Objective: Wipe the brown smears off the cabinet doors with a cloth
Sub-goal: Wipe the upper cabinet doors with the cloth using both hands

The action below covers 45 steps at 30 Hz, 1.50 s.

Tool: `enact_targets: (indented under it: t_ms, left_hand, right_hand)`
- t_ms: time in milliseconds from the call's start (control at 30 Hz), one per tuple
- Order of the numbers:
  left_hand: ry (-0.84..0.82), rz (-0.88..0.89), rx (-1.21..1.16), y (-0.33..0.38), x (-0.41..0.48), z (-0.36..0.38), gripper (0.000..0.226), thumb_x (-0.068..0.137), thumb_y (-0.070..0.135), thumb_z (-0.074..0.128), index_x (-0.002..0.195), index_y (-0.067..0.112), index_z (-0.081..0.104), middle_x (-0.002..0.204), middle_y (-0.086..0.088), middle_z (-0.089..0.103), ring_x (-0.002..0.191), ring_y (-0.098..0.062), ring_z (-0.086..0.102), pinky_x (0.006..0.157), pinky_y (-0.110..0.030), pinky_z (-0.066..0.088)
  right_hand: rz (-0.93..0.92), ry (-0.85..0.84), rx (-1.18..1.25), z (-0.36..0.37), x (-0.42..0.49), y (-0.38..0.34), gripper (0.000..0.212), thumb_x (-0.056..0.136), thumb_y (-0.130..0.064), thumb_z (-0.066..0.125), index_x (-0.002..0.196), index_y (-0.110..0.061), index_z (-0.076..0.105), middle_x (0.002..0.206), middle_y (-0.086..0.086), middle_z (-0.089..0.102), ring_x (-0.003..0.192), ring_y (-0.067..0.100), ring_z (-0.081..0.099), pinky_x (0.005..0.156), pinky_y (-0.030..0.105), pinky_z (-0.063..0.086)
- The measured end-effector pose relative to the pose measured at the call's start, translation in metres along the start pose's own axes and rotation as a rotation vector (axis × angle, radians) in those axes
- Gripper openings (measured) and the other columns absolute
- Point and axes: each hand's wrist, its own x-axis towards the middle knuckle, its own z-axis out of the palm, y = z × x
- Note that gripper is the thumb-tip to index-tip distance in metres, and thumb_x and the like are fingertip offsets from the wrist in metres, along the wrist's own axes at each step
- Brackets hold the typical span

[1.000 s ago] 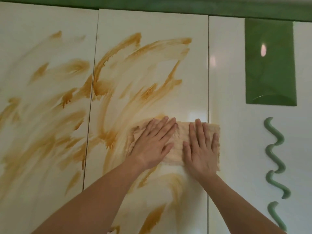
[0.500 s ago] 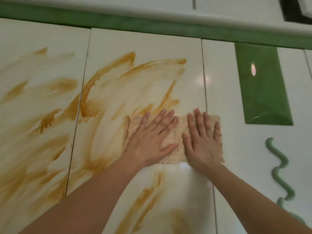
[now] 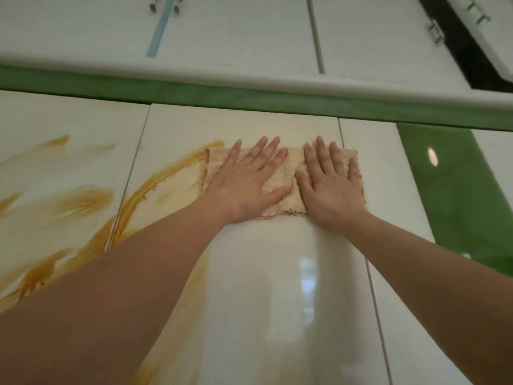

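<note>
A beige, stained cloth (image 3: 292, 165) lies flat against the upper part of the middle cabinet door (image 3: 277, 287). My left hand (image 3: 244, 184) presses on its left half, fingers spread. My right hand (image 3: 330, 190) presses on its right half beside it. A thick brown smear (image 3: 155, 184) curves down the middle door's left side from the cloth's top left corner. The door below the cloth is glossy and free of smears. The left cabinet door (image 3: 41, 129) carries several brown smears (image 3: 83, 201).
A green band (image 3: 249, 98) runs above the doors. White upper cabinets (image 3: 236, 37) with metal fittings (image 3: 435, 31) sit over it. The right door (image 3: 388, 204) bears a glossy green panel (image 3: 449, 204). My forearms cover the lower left of the view.
Both hands have pushed the cloth upward along the middle door, close to its top edge. The smears along that path are gone. The view has tilted up.
</note>
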Motion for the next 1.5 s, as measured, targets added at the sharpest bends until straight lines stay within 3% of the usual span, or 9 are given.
enact_targets:
  t_ms: [333, 633, 1033, 1233, 1500]
  left_hand:
    - [0.016, -0.041, 0.017, -0.074, 0.060, -0.016, 0.078, 0.091, 0.072, 0.003, 0.159, 0.035, -0.006, 0.166, 0.009, -0.022, 0.152, -0.010, -0.022, 0.124, -0.050, -0.011]
    - [0.012, -0.070, 0.008, -0.109, 0.025, -0.014, 0.076, 0.095, 0.071, 0.009, 0.159, 0.033, -0.007, 0.167, 0.015, -0.016, 0.152, -0.008, -0.020, 0.124, -0.046, -0.010]
    - [-0.049, -0.032, -0.002, -0.123, -0.094, -0.009, 0.075, 0.099, 0.066, 0.005, 0.158, 0.026, -0.018, 0.165, 0.012, -0.025, 0.150, -0.006, -0.026, 0.125, -0.043, -0.008]
    - [-0.061, -0.018, -0.047, -0.122, -0.169, -0.009, 0.074, 0.100, 0.063, 0.005, 0.159, 0.023, -0.014, 0.167, 0.009, -0.021, 0.151, -0.008, -0.024, 0.125, -0.042, -0.007]
    - [-0.075, -0.001, -0.061, -0.090, -0.246, -0.001, 0.073, 0.103, 0.058, 0.009, 0.159, 0.016, -0.011, 0.167, 0.002, -0.021, 0.152, -0.011, -0.024, 0.126, -0.045, 0.000]
  right_hand:
    - [-0.020, 0.032, -0.011, -0.008, 0.099, -0.040, 0.064, 0.104, -0.051, 0.011, 0.162, -0.029, -0.003, 0.169, -0.004, -0.019, 0.155, 0.020, -0.019, 0.123, 0.055, -0.013]
    - [-0.081, 0.010, -0.035, -0.003, 0.091, -0.068, 0.065, 0.104, -0.052, 0.013, 0.163, -0.029, -0.002, 0.170, -0.005, -0.013, 0.156, 0.020, -0.017, 0.124, 0.054, -0.013]
    - [-0.145, -0.056, -0.017, 0.014, -0.002, -0.136, 0.065, 0.105, -0.052, 0.012, 0.162, -0.027, -0.007, 0.169, -0.007, -0.019, 0.154, 0.018, -0.022, 0.124, 0.051, -0.014]
    - [-0.190, -0.053, -0.001, 0.030, -0.060, -0.173, 0.067, 0.105, -0.052, 0.015, 0.162, -0.027, -0.008, 0.170, -0.010, -0.014, 0.155, 0.016, -0.019, 0.125, 0.051, -0.011]
    - [-0.264, -0.070, -0.099, 0.048, -0.156, -0.195, 0.065, 0.105, -0.048, 0.010, 0.163, -0.021, -0.002, 0.171, -0.002, -0.012, 0.157, 0.021, -0.013, 0.126, 0.055, 0.002]
